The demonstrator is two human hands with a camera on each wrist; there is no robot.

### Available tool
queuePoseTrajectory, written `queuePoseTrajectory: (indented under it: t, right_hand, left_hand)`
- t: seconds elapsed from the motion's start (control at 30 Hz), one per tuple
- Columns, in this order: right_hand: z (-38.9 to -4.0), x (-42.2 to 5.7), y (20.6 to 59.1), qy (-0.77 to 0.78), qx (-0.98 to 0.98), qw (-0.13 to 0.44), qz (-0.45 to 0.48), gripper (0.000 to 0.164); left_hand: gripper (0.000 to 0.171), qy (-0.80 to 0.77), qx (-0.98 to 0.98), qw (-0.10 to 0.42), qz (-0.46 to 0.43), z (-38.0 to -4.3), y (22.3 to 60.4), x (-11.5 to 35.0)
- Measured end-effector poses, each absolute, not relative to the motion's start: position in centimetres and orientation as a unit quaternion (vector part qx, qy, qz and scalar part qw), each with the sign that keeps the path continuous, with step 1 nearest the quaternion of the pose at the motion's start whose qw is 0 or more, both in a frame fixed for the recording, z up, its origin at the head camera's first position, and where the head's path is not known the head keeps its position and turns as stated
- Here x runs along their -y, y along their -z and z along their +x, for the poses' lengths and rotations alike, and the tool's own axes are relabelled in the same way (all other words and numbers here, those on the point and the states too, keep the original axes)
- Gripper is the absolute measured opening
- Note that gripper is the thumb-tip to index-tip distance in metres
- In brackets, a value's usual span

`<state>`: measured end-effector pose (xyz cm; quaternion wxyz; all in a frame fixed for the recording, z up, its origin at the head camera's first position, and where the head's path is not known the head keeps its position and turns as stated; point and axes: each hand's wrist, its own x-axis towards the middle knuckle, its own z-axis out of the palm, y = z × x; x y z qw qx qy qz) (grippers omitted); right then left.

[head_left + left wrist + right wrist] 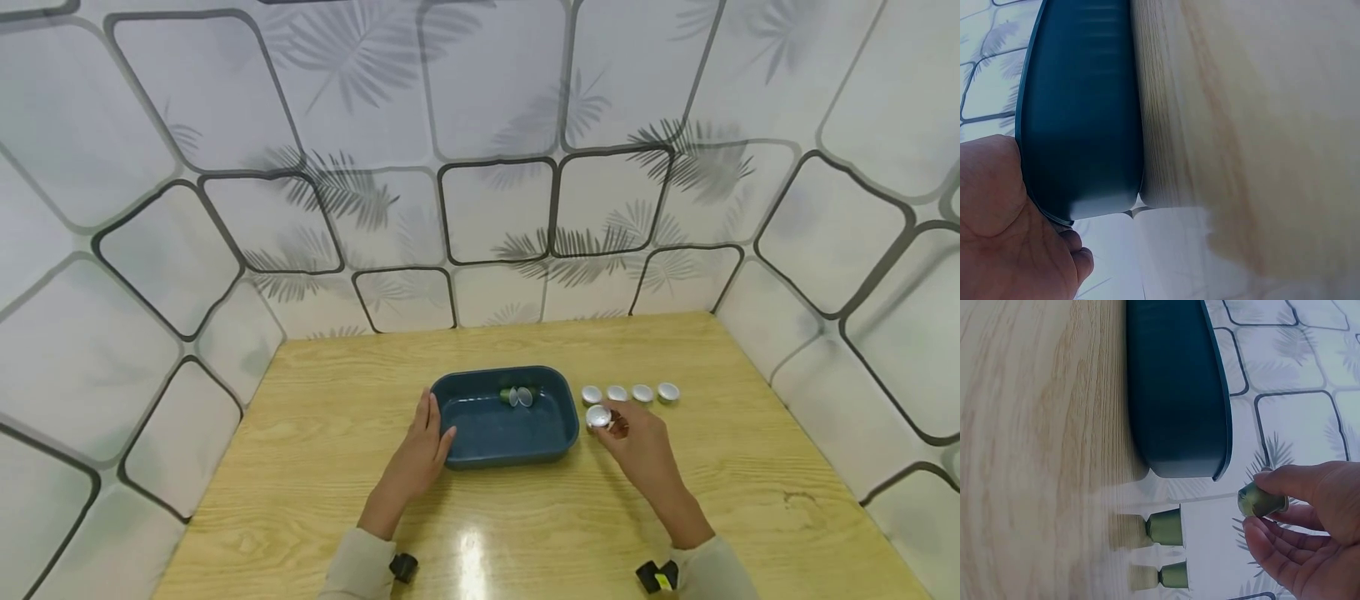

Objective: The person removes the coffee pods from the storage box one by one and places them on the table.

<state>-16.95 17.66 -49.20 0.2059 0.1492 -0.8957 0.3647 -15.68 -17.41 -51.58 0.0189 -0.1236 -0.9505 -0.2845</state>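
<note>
One green capsule (1260, 500) pinched in right hand (640, 440), beside tray (498, 435); left hand (417, 457), apparently straight-fingered, touches tray's left end.

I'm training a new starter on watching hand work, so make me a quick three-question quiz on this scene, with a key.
1. Count: how many pods stand in the row on the table?

2. True or false: the left hand is holding a pod.

3. Choose one: where is the pod in the right hand?
A) Inside the tray
B) Raised above the table, outside the tray
C) Standing on the table in the row

Key:
1. Four.
2. False; it touches the tray's side.
3. B.
</note>
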Motion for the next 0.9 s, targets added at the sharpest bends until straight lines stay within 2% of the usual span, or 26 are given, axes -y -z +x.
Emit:
queuePoseTrajectory:
  t: [0.23,0.5,0.63,0.9]
  right_hand:
    - [-17.0,-18.1,49.3,-0.331,0.901,0.238,0.148,0.035]
    - [-17.5,-18.7,49.8,-0.328,0.903,0.236,0.147,0.027]
    - [-17.7,-19.1,50.1,-0.325,0.906,0.229,0.144,0.022]
    - [-18.0,-19.7,50.6,-0.331,0.917,0.183,0.126,0.024]
  left_hand:
    - [0.071,0.282,0.951,0.017,-0.125,-15.7,51.6,17.4]
    - [0.071,0.284,0.951,0.021,-0.124,-15.8,51.8,17.5]
    - [0.071,0.279,0.952,0.021,-0.126,-15.9,52.0,17.6]
    - [0.071,0.283,0.95,0.018,-0.128,-15.9,51.8,17.6]
